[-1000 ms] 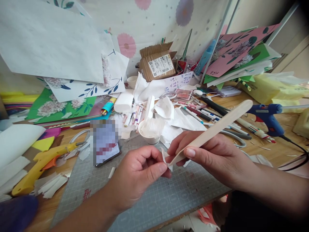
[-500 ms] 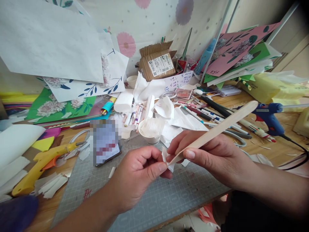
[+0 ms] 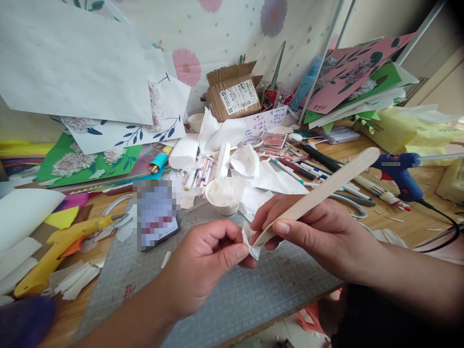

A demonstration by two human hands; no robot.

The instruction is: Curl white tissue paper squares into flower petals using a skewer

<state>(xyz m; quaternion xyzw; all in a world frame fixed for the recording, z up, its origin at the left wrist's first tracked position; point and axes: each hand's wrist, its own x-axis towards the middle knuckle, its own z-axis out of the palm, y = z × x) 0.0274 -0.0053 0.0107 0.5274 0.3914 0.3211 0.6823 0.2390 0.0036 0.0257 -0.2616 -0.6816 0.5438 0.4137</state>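
Between the thumb and fingers of my left hand (image 3: 210,261) is a small folded piece of white tissue paper (image 3: 255,252). My right hand (image 3: 319,234) grips a flat wooden craft stick (image 3: 322,191), its rounded end pointing up and to the right. The stick's lower end touches the tissue, at the left fingertips; its very tip is partly hidden. Both hands are above the grey cutting mat (image 3: 224,319). Behind them stands a white paper cup (image 3: 224,210) with whitish material over its mouth.
A blurred phone (image 3: 157,215) lies left of the cup. To the left is a yellow glue gun (image 3: 61,249); a blue glue gun (image 3: 398,171) with a black cord is on the right. Markers, tissue scraps and an opened cardboard box (image 3: 234,94) crowd the back.
The craft stick has tilted slightly and its lower end has shifted a little on the tissue. The tissue looks more opened out. My left hand keeps its pinch.
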